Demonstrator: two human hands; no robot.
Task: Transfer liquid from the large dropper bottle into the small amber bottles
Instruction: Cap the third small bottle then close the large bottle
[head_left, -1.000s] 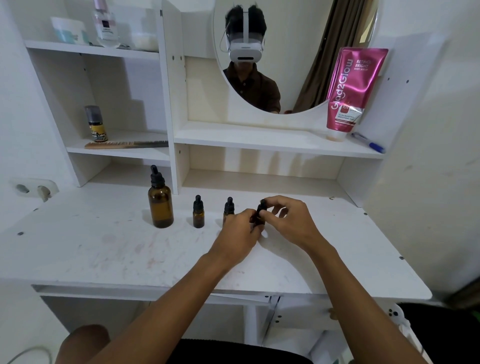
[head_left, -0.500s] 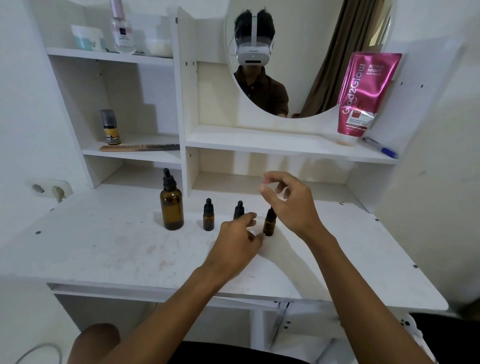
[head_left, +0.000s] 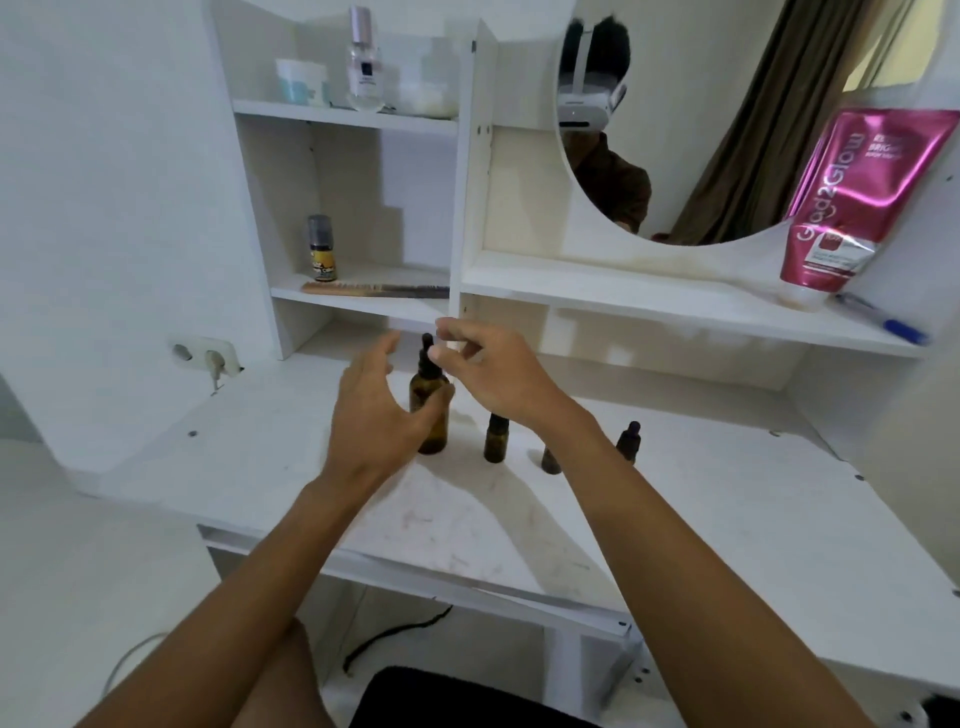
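Note:
The large amber dropper bottle (head_left: 431, 415) stands upright on the white desk (head_left: 727, 519), black dropper cap on. My left hand (head_left: 371, 415) curves around its left side with fingers spread; the thumb lies against the bottle's front. My right hand (head_left: 498, 374) hovers at the cap from the right, thumb and forefinger apart right by the rubber bulb. Three small amber bottles stand in a row to the right: one (head_left: 495, 439) in plain view, one (head_left: 550, 460) mostly hidden behind my right wrist, one (head_left: 629, 441) beyond my forearm. All are capped.
A shelf unit with a round mirror (head_left: 701, 130) rises behind the desk. On its shelves are a pink tube (head_left: 872, 197), a blue pen (head_left: 883, 322), a comb (head_left: 374, 288), a small spray bottle (head_left: 322, 249) and jars above. A wall socket (head_left: 205, 356) is at left.
Both hands let go of the rightmost small bottle, left it standing, and moved left to the large bottle. My view shifted left and closer.

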